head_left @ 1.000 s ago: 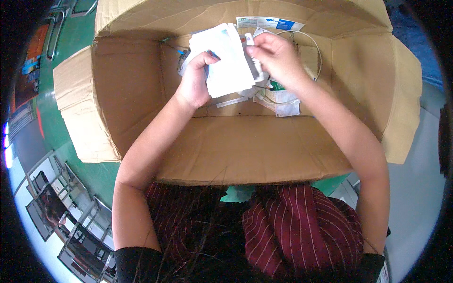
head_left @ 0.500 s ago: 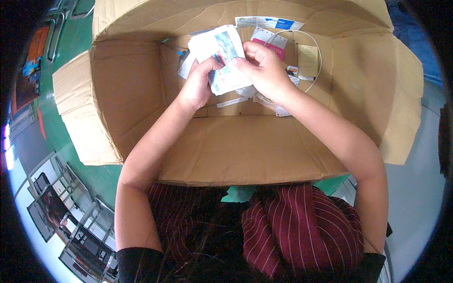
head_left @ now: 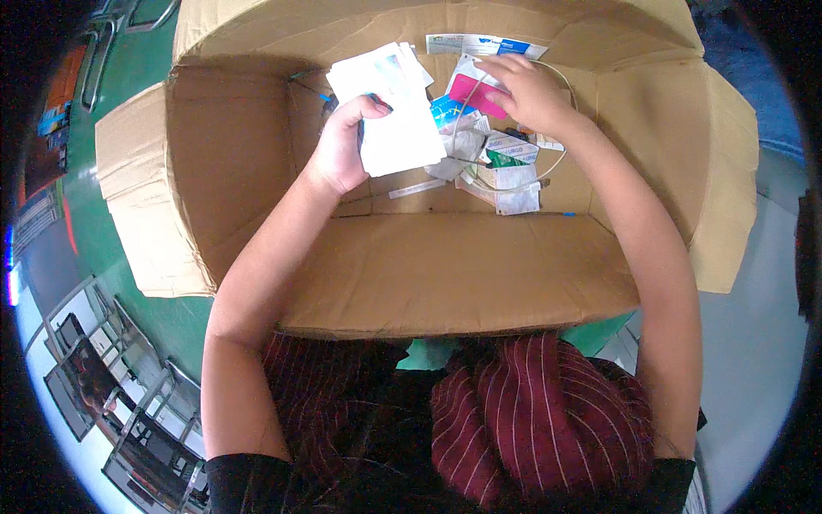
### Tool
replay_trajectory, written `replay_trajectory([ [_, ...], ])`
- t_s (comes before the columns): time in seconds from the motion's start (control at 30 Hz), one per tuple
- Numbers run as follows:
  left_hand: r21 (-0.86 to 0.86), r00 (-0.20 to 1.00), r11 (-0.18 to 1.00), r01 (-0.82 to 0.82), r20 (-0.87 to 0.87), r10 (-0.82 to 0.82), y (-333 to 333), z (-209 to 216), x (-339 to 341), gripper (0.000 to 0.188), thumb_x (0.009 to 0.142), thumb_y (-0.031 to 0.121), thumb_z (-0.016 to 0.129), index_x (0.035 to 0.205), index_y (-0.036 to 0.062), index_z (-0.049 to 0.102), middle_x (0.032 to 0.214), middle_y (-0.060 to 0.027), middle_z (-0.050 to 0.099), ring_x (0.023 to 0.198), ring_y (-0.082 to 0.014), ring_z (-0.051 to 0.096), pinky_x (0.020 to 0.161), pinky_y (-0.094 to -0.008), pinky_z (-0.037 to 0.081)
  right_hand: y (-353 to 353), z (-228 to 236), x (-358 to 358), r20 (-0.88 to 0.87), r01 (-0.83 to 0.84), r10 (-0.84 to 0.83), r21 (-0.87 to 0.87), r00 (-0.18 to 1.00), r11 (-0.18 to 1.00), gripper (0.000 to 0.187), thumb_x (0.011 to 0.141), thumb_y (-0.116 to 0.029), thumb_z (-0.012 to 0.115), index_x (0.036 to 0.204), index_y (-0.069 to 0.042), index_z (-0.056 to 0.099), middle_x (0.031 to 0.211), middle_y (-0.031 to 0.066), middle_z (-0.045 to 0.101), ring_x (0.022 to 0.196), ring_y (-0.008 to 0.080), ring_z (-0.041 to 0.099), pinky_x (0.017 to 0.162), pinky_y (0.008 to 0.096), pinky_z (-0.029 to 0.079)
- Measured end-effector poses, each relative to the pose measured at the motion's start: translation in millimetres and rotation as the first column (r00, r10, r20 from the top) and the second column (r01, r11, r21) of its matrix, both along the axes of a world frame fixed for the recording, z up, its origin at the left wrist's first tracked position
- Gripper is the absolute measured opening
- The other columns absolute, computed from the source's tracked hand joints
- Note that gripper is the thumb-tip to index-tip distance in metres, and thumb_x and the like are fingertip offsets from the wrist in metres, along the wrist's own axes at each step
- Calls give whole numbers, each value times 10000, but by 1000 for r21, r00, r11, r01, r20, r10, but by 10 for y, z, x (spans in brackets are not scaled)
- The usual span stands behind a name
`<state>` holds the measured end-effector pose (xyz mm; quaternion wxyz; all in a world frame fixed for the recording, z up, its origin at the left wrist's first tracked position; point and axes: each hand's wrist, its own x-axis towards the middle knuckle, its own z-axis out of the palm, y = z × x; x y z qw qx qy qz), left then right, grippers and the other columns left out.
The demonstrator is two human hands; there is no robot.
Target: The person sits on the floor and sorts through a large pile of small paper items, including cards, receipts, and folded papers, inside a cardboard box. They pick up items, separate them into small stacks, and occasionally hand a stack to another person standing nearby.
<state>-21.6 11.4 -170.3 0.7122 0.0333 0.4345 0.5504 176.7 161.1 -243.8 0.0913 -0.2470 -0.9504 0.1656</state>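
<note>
My left hand (head_left: 344,141) is closed around a thick stack of white paper sheets (head_left: 402,128), its thumb lying across the top sheet. The stack is held above the bottom of a large cardboard box (head_left: 462,265). Farther right, my right hand (head_left: 535,94) reaches into the box with fingers spread over a pink-and-white card (head_left: 476,94). Its thumb touches the pink part, and the fingertips rest near the card's upper edge. Close by lie a blue packet (head_left: 445,111), a crumpled clear plastic bag (head_left: 462,147) and a white-and-green strip pack (head_left: 511,152).
A thin pale cable (head_left: 572,86) loops over the loose items. A white card (head_left: 518,193) and a narrow white strip (head_left: 417,188) lie near the box's front wall. Box flaps (head_left: 154,188) fold outward at both sides. Stacked metal-framed chairs (head_left: 128,411) stand at lower left.
My right hand has let go of the paper stack and moved right onto the pink-and-white card, which has shifted slightly. My left hand now holds the stack alone, a mostly blank white face showing.
</note>
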Motion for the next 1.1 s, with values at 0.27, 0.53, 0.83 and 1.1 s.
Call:
replay_trajectory([
  [0.27, 76, 875, 996, -36, -480, 68, -23, -45, -2, 204, 668, 14, 484, 863, -15, 536, 818, -60, 570, 734, -137, 544, 682, -267, 440, 55, -96, 98, 180, 56, -71, 83, 981, 995, 231, 752, -280, 510, 825, -64, 554, 878, 83, 546, 875, 238, 501, 762, 360, 391],
  [0.53, 284, -65, 710, 644, -905, 420, 34, 5, -16, 212, 551, 44, 601, 668, 42, 424, 955, -138, 552, 853, -294, 526, 735, -372, 417, -516, 389, -246, -171, -91, -524, -980, 834, 174, 523, 812, -512, 359, 925, -17, 482, 825, 111, 567, 660, 154, 544, 514, 284, 443],
  [0.83, 105, -267, 534, 839, -776, 571, 36, 186, 55, 263, 544, 146, 622, 725, 57, 453, 985, -134, 529, 954, -310, 494, 760, -416, 394, -866, 939, -193, 78, -157, -469, -884, 880, -441, 373, 793, -342, 511, 1007, -37, 485, 874, 81, 578, 781, 162, 568, 633, 293, 477],
  [1.1, 205, -112, 721, 661, -924, 365, -306, 314, 41, 727, 553, 187, 689, 1180, 101, 331, 1245, -161, 292, 1196, -331, 221, 960, -471, 161, -888, 751, -24, 62, -90, -540, -964, 839, -249, 222, 795, -193, 524, 938, -24, 543, 850, 76, 589, 728, 144, 582, 588, 255, 492],
])
